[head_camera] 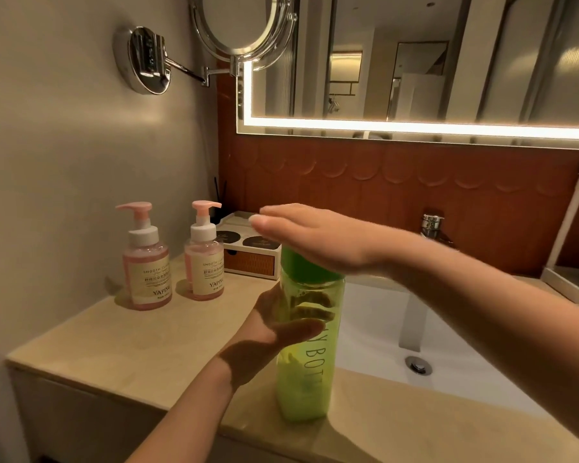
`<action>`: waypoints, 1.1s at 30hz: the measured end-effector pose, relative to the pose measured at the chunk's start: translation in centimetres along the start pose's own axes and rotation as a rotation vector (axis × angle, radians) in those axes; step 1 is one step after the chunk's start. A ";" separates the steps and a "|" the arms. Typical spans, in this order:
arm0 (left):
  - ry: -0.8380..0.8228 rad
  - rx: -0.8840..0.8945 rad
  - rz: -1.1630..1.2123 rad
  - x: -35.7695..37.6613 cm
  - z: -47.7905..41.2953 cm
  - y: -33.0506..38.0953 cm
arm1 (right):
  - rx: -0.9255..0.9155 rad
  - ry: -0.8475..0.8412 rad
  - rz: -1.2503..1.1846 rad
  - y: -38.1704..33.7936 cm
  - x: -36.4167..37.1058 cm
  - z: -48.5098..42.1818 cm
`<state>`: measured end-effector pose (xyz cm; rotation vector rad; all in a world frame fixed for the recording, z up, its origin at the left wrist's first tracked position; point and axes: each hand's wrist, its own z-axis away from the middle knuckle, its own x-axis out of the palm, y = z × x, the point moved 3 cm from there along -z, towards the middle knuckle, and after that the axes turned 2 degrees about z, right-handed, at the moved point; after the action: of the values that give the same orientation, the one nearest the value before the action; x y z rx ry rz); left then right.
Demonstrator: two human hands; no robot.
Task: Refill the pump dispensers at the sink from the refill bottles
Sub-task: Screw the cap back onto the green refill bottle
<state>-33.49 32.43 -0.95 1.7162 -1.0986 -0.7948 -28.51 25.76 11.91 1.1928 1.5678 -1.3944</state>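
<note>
A tall translucent green bottle with a green cap stands upright on the beige counter beside the sink. My left hand wraps around its middle from the left, its fingers showing through the plastic. My right hand lies flat, palm down, on the green cap with the fingers stretched out. Two pink pump dispensers stand near the wall at the left, the left dispenser and the right dispenser, both partly filled with pink liquid and with their pumps on.
A white sink basin with a drain lies right of the bottle, a chrome tap behind it. A small white box with a drawer sits behind the dispensers. A swing-arm mirror hangs above, and a white rack stands far right.
</note>
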 end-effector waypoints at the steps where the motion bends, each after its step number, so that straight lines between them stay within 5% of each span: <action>1: 0.020 -0.001 0.002 -0.2 -0.1 -0.2 | 0.012 -0.069 -0.118 0.2 -0.6 0.4; 5: 0.072 -0.015 0.009 -0.5 -0.4 -0.6 | 0.031 -0.170 0.119 1.3 -3.0 2.5; 10: 0.055 -0.012 0.040 0.5 -0.3 -0.2 | 0.083 0.291 0.770 0.7 -1.5 1.6; 12: 0.051 0.003 0.043 0.5 0.0 0.0 | 0.067 0.338 0.662 0.7 -0.3 0.9; 18: 0.073 0.027 -0.026 0.7 0.5 0.5 | 0.028 -0.070 -0.066 0.0 -0.2 1.0; 21: 0.104 0.035 -0.003 0.4 0.0 0.0 | 0.021 -0.129 0.122 0.6 -2.2 2.6; 28: 0.108 0.032 0.039 0.5 0.1 0.1 | 0.078 0.448 0.713 0.7 -0.2 1.3; 30: 0.120 0.042 0.020 0.4 0.2 0.1 | 0.043 0.430 0.566 1.2 0.9 1.0; 33: 0.084 0.044 -0.023 0.5 0.1 0.0 | 0.023 0.142 0.018 1.7 0.9 1.0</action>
<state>-33.38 31.91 -1.02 1.7852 -1.0478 -0.7107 -27.22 24.95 10.34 1.3422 1.6375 -1.3446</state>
